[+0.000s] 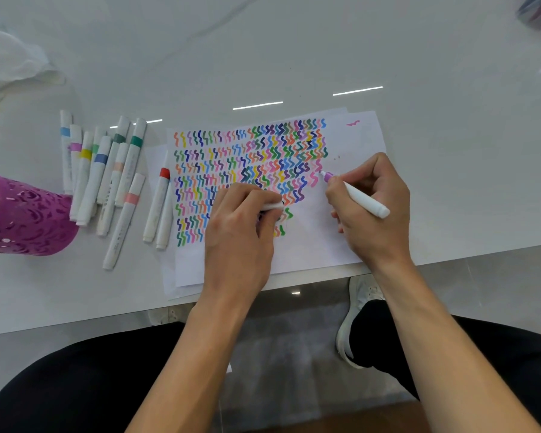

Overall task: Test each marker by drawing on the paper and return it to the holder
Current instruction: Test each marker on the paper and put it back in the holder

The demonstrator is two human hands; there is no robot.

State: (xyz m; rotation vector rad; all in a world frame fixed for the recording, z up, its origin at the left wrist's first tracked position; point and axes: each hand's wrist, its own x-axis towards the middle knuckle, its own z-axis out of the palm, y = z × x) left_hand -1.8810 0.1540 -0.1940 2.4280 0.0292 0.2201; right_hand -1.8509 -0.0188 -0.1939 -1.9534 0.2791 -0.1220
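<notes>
Under both hands: white paper sheet (310, 248), squiggle-covered, on glossy white table (294, 57).
Right hand (372, 210): grips white pink-tipped marker (361, 197), tip on paper.
Left hand (239, 229): curled round small white cap (273, 207).
Left of left hand: loose white markers (107, 176), then purple perforated holder (28, 220).
Below table edge: grey floor (278, 339).

The view comes from a wide-angle camera worn on the person's head, set above the near edge of the glossy white marble-look tabletop (294, 57) and facing forward and steeply down. The table's front edge therefore runs slantwise across the middle of the frame, rising to the right. It sits close: both bare forearms enter from the bottom, the left hand (238, 232) and right hand (372, 207) lie near centre over the white paper sheet covered in coloured squiggles (319, 245), black-trousered legs (75, 385) and a white sneaker (353, 323) show below the edge, and the purple cut-out plastic holder (28, 220) is cropped by the left border.
</notes>
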